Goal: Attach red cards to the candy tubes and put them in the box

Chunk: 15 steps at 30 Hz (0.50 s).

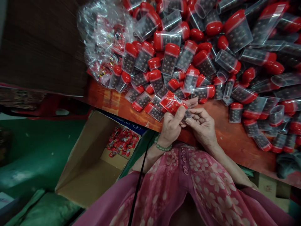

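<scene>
My left hand (171,125), with a green bead bracelet at the wrist, is closed around a red printed packet (172,102) with white lettering. The packet points up and to the left, just above the table's near edge. A clear part with dark contents (187,115) shows between the two hands, at the packet's lower end. My right hand (203,125) pinches this end with thumb and fingers. Several clear containers of dark little balls with red caps (171,58) are heaped right beyond my hands. Fingers partly hide the lower end of what I hold.
A crumpled clear plastic bag (94,40) with red printed pieces lies at the table's left end. Below the edge of the orange-brown table (225,135), an open cardboard box (80,163) holds a pile of small red packets (122,141). A black cord (138,188) hangs beside my lap.
</scene>
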Each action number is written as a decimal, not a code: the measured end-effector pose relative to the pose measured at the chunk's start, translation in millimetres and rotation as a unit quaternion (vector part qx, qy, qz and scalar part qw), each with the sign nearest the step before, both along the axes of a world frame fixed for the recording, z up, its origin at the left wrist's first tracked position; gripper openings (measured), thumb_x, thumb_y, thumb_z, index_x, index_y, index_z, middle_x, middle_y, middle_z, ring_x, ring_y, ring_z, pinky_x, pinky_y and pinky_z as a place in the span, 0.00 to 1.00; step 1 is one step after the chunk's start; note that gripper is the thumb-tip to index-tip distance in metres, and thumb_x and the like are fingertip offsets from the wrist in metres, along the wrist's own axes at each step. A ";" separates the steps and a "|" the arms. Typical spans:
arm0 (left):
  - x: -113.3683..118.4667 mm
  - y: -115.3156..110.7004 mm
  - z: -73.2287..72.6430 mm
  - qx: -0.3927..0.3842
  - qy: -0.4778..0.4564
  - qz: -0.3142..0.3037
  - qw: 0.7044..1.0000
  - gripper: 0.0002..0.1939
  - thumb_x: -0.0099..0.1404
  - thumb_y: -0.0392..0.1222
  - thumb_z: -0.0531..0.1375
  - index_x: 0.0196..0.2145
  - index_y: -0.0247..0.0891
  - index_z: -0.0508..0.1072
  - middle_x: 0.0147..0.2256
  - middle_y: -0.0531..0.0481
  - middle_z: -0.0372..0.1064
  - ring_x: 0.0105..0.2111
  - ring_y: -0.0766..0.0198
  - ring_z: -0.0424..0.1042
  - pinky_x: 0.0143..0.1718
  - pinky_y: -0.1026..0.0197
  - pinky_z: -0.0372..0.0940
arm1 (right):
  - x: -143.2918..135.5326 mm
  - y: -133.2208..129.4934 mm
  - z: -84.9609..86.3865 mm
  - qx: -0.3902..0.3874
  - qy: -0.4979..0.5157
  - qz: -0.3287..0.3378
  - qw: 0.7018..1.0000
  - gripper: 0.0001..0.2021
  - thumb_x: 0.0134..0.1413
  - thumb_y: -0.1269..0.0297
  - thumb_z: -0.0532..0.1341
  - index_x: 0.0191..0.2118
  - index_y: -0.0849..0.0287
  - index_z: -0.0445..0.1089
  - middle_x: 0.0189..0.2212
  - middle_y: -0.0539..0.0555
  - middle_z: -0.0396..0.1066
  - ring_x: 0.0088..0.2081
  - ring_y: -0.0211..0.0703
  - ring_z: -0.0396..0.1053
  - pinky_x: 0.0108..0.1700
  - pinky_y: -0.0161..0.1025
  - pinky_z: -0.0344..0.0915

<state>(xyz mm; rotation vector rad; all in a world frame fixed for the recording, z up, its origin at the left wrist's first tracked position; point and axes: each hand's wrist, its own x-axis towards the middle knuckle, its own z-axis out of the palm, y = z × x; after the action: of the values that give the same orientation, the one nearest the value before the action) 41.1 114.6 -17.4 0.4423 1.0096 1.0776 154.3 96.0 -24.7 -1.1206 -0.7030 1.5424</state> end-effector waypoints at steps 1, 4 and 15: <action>1.1 -2.9 -0.9 0.007 -0.005 -0.025 1.000 0.26 0.61 0.66 0.68 0.46 0.42 0.82 0.44 0.44 0.82 0.43 0.57 0.81 0.31 0.64 0.69 | 0.8 -0.4 -0.5 0.002 -0.002 -0.002 1.000 0.16 0.48 0.57 0.77 0.39 0.53 0.74 0.29 0.44 0.81 0.25 0.36 0.79 0.31 0.35 0.81; 1.5 -10.6 -4.0 0.038 -0.012 -0.074 0.996 0.22 0.66 0.63 0.65 0.46 0.44 0.82 0.45 0.47 0.82 0.40 0.61 0.79 0.32 0.64 0.66 | 3.3 -2.0 -0.8 0.001 -0.018 -0.010 1.000 0.16 0.46 0.57 0.78 0.35 0.53 0.73 0.25 0.42 0.78 0.21 0.35 0.76 0.28 0.33 0.78; -3.2 -21.3 8.6 0.083 -0.100 -0.134 0.982 0.18 0.64 0.60 0.68 0.37 0.41 0.83 0.61 0.45 0.74 0.68 0.48 0.65 0.74 0.47 0.54 | 9.6 -3.8 8.4 0.086 -0.165 -0.012 0.982 0.26 0.36 0.48 0.80 0.21 0.56 0.64 0.18 0.41 0.61 0.21 0.31 0.55 0.24 0.31 0.60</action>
<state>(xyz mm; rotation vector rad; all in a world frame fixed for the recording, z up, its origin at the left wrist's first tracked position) 37.9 93.4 -8.8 0.5748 0.6634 0.9441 163.9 92.2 -16.3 -1.2603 -1.0218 1.2590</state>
